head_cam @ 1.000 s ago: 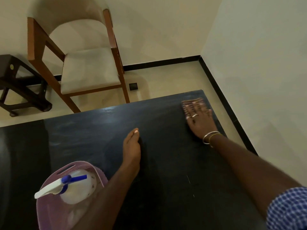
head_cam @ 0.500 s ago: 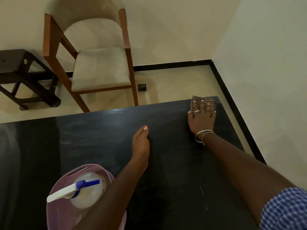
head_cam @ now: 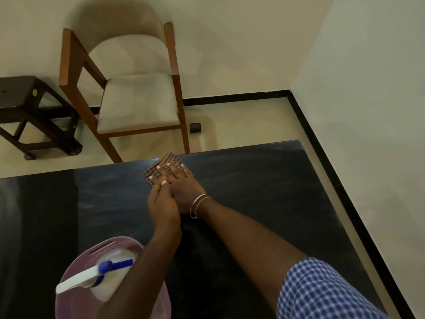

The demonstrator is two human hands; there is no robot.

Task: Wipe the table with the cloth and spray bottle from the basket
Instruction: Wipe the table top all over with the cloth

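So right now the right hand (head_cam: 181, 187) is lying flat on the checked cloth (head_cam: 161, 168), fingers spread out and pressing it down onto the black table (head_cam: 253, 192). The cloth sits right at the far edge of the tabletop, roughly in the middle of that edge, and most of it is covered by the fingers, with just the far and left parts peeking out. Two thin bangles (head_cam: 197, 206) are on that wrist, and a blue-and-white checked sleeve (head_cam: 322, 291) shows at the bottom right.

The left hand (head_cam: 162, 204) is standing on its edge on the table, fingers straight and held together, holding nothing. It's tucked up against the left side of the right hand, touching it, with its fingertips just at the near edge of the cloth.

Down at the near left there's the mauve basket (head_cam: 78, 263) on the table, and the spray bottle (head_cam: 105, 267) is in it, lying tilted, blue nozzle and white trigger on top. The left forearm crosses over the basket's right side.

Past the table: a wooden chair (head_cam: 138, 100) with a beige seat against the wall, and a dark stool (head_cam: 27, 104) to its left.
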